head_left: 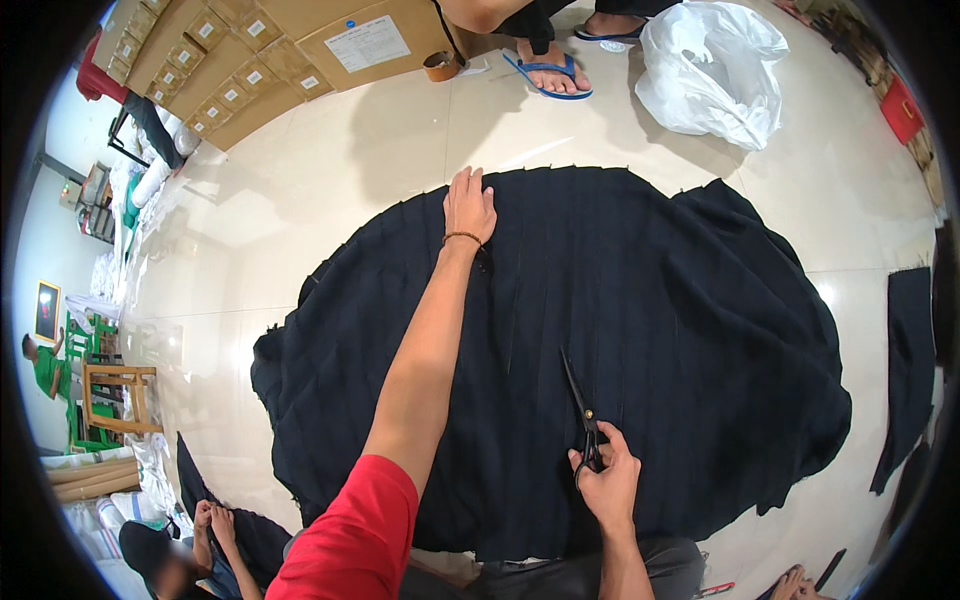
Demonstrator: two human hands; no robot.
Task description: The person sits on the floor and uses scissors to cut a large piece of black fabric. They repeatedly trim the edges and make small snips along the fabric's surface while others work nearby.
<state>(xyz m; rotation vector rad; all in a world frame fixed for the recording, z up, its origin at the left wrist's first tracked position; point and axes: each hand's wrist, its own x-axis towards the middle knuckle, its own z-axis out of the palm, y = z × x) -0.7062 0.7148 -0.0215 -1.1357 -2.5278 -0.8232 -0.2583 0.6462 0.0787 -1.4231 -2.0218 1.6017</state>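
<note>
A large dark cloth [700, 320], marked with long faint vertical lines, is spread wrinkled on the tiled floor. My left hand [469, 212], with a brown bracelet at the wrist, rests open on the cloth's far edge, fingers extended. My right hand [607, 465] grips black scissors [578, 390] over the cloth's middle right, their blades pointing away from me.
Boxes [350, 45] and a tape roll [440, 66] lie beyond. A person's sandalled foot [548, 75] stands beside a white plastic bag [705, 75]. A co-worker [150, 560] holds dark cloth lower left. A dark strip [905, 370] lies right; wooden furniture [120, 390] stands left.
</note>
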